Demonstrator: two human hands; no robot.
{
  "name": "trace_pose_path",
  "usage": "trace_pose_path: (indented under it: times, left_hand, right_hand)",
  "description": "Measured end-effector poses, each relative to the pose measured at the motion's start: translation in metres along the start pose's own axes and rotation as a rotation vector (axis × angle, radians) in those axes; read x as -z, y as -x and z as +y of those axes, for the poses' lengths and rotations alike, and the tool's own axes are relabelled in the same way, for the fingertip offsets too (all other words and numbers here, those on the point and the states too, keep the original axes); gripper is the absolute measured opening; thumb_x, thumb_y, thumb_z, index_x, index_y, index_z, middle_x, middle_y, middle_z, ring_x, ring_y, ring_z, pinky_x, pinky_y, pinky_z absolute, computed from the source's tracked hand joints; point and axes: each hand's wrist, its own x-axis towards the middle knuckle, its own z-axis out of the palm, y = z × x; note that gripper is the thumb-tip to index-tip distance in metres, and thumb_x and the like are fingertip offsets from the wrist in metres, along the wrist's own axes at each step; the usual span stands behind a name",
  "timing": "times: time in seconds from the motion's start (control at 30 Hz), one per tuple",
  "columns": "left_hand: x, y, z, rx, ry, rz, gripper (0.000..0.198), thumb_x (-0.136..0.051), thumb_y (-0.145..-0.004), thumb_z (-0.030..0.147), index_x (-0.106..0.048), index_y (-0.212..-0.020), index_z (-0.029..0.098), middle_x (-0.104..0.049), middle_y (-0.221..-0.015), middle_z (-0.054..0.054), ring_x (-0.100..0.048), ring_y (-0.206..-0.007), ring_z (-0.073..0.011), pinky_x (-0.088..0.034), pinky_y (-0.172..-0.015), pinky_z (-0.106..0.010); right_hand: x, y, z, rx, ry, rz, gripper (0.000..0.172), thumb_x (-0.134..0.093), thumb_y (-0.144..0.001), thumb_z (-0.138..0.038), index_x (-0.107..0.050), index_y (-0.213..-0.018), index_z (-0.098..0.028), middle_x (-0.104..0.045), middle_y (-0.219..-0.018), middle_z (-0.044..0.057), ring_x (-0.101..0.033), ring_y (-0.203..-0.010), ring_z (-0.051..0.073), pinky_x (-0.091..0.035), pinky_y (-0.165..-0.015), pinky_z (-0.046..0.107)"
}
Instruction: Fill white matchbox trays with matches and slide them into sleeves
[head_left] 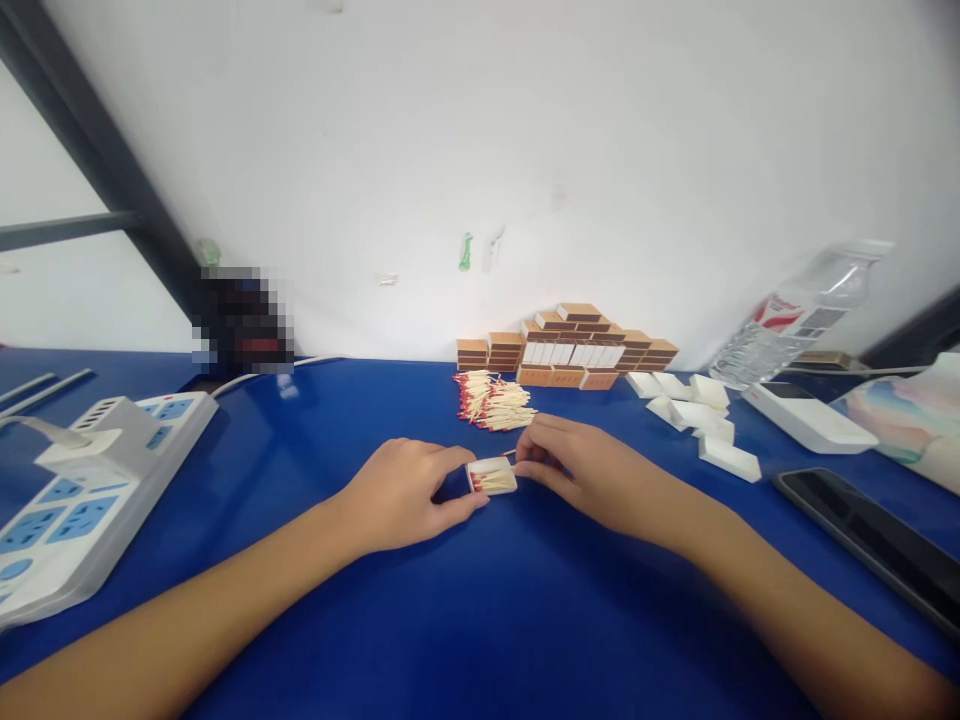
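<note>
A small white matchbox tray (504, 466) lies on the blue table in front of me, with several red-tipped matches (491, 481) inside. The thumb and fingers of my left hand (411, 490) grip its left end. At the right end is my right hand (574, 462), fingers drawn together in a pinch. A single match (510, 453) pokes out from those fingers, just above the tray; its far part is hidden by the hand. Behind both hands sits a loose pile of matches (491, 402), most red heads facing left.
Stacked matchboxes (574, 345) stand against the wall behind the pile. To the right are several empty white trays (694, 412), a plastic bottle (806, 310), a white device (810, 420) and a black phone (874, 535). A power strip (112, 500) lies at left.
</note>
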Motion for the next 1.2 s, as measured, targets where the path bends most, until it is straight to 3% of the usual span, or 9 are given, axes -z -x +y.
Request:
trace_pose_path:
  times: [0.3, 0.5, 0.7, 0.9, 1.1, 1.2]
  left_hand:
    - [0.002, 0.001, 0.0, -0.015, 0.007, -0.016, 0.034, -0.061, -0.096, 0.049, -0.072, -0.116, 0.024, -0.062, -0.065, 0.003, -0.057, -0.057, -0.013, -0.036, -0.057, -0.026]
    - [0.0, 0.0, -0.001, -0.02, -0.007, -0.017, 0.033, -0.061, -0.096, 0.049, -0.072, -0.115, 0.024, -0.062, -0.065, 0.003, -0.057, -0.056, -0.0131, -0.035, -0.057, -0.025]
    - [0.001, -0.001, -0.001, -0.03, -0.001, 0.009, 0.031, -0.062, -0.096, 0.047, -0.073, -0.116, 0.025, -0.058, -0.061, 0.005, -0.055, -0.054, -0.0116, -0.033, -0.055, -0.024]
    - [0.002, 0.0, 0.0, -0.022, -0.005, 0.045, 0.033, -0.061, -0.096, 0.049, -0.073, -0.115, 0.025, -0.058, -0.061, 0.005, -0.054, -0.053, -0.0113, -0.033, -0.055, -0.025]
    - [0.001, 0.0, -0.002, -0.013, -0.024, 0.039, 0.032, -0.063, -0.095, 0.049, -0.072, -0.113, 0.024, -0.056, -0.059, 0.005, -0.055, -0.054, -0.0119, -0.034, -0.056, -0.026]
    - [0.002, 0.0, -0.002, -0.005, -0.02, 0.011, 0.031, -0.063, -0.095, 0.048, -0.073, -0.112, 0.024, -0.057, -0.06, 0.004, -0.054, -0.053, -0.0121, -0.033, -0.055, -0.026]
  right_hand:
    - [-0.012, 0.001, -0.008, 0.06, 0.067, 0.059, 0.012, -0.052, -0.104, -0.023, -0.057, -0.092, -0.022, -0.064, -0.096, 0.005, -0.059, -0.083, 0.019, -0.045, -0.071, 0.031]
    - [-0.012, 0.001, -0.008, 0.074, -0.055, 0.054, 0.011, -0.054, -0.101, -0.02, -0.062, -0.095, -0.022, -0.066, -0.095, 0.004, -0.06, -0.082, 0.017, -0.046, -0.073, 0.031]
    - [-0.007, -0.005, 0.015, 0.007, -0.102, 0.144, 0.009, -0.059, -0.099, -0.027, -0.065, -0.095, -0.022, -0.064, -0.092, 0.004, -0.058, -0.078, 0.017, -0.045, -0.069, 0.029]
    - [-0.01, -0.007, 0.033, -0.069, -0.051, 0.058, 0.015, -0.054, -0.1, -0.025, -0.059, -0.087, -0.021, -0.061, -0.091, 0.005, -0.057, -0.078, 0.018, -0.044, -0.068, 0.03]
    - [-0.004, -0.005, 0.014, 0.021, -0.065, 0.178, 0.011, -0.053, -0.101, -0.024, -0.057, -0.091, -0.022, -0.062, -0.095, 0.006, -0.058, -0.082, 0.019, -0.045, -0.072, 0.032]
    - [-0.009, -0.004, -0.004, 0.053, -0.066, 0.159, 0.01, -0.053, -0.102, -0.023, -0.059, -0.094, -0.023, -0.063, -0.097, 0.006, -0.059, -0.085, 0.019, -0.046, -0.073, 0.031]
